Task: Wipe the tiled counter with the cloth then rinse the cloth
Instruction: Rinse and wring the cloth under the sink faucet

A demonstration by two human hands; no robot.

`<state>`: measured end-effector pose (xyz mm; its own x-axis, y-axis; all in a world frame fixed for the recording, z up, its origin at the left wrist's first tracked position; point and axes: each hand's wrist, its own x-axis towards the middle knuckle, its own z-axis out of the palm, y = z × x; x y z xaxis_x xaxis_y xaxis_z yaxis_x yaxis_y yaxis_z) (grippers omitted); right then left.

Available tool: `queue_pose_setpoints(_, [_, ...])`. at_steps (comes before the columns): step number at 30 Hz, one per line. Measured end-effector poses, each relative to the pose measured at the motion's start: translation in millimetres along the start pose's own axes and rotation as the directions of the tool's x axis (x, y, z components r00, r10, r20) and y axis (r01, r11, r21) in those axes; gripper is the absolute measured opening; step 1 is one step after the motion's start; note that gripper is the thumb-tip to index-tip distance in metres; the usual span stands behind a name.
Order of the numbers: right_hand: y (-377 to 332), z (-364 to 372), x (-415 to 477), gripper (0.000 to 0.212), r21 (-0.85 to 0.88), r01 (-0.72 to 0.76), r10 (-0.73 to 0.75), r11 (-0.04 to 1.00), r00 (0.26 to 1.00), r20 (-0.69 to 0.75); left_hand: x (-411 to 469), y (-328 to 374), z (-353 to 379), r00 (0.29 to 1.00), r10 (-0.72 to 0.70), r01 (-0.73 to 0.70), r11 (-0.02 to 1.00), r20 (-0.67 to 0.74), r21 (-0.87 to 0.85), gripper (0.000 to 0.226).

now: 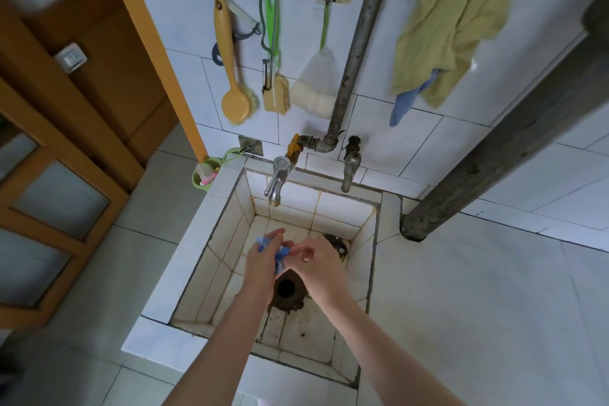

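Over the tiled sink basin [227, 234], a small blue cloth [280, 254] is bunched up between two bare hands, held above the dark round drain hole [285, 287]. The left hand [262, 260] is curled round the cloth with its fingers partly extended past the blue folds; the right hand [318, 262] is loosely bent, its fingertips pinching the cloth's near edge. No water can be seen running. Two taps stand at the back rim of the basin: a shiny chrome tap [276, 180] on the left and a duller grey tap [350, 165] on the right, both fed from one rusty vertical pipe [362, 43]. A second dark fitting [336, 242] lies on the basin floor just behind the right hand. The white tiled counter [478, 306] spreads out to the right of the sink. On the wall above hang three hook plates, one black and two yellowish, carrying a yellow long-handled brush [230, 76], a green-handled sponge scrubber [275, 89] and a white net bag [314, 86] holding something pale. A yellow-green towel [451, 20] hangs to the right of the pipe with a blue cloth corner [407, 100] showing beneath it. One green cup [206, 175] hangs at the sink's left corner. No writing or brand can be read anywhere.
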<state>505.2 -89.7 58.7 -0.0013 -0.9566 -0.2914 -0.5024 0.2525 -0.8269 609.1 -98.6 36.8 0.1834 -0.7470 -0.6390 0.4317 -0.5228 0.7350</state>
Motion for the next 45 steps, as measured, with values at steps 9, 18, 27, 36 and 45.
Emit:
queue_pose_setpoints(9, [35.1, -13.2, 3.9, 0.013, 0.094, -0.209, 0.194, 0.973, 0.970, 0.145, 9.6, -8.0, -5.2, 0.991, 0.056, 0.003, 0.898, -0.121, 0.439, 0.045])
queue_pose_setpoints(18, [39.1, -7.5, 15.1, 0.024, 0.090, -0.306, 0.284, 0.948, 0.938, 0.201, 13.6, -18.4, -1.2, 0.985, 0.091, 0.010, 0.822, -0.148, 0.570, 0.045])
queue_pose_setpoints(27, [48.8, -6.9, 17.5, 0.022, 0.113, -0.419, 0.387, 0.901, 0.893, 0.229, 16.4, -19.6, -6.3, 0.985, 0.154, 0.008, 0.430, -0.082, 0.903, 0.016])
queue_pose_setpoints(36, [40.0, -6.4, 17.0, 0.028, 0.179, -0.468, 0.414, 0.865, 0.869, 0.271, 22.5, -25.0, -4.6, 0.983, 0.151, 0.020, 0.490, -0.107, 0.872, 0.022])
queue_pose_setpoints(45, [27.1, 24.6, 10.0, 0.051, 0.609, -0.521, 0.364, 0.598, 0.853, 0.373, -24.1, -19.5, 41.9, 0.971, -0.194, 0.151, 0.952, 0.142, 0.266, 0.098])
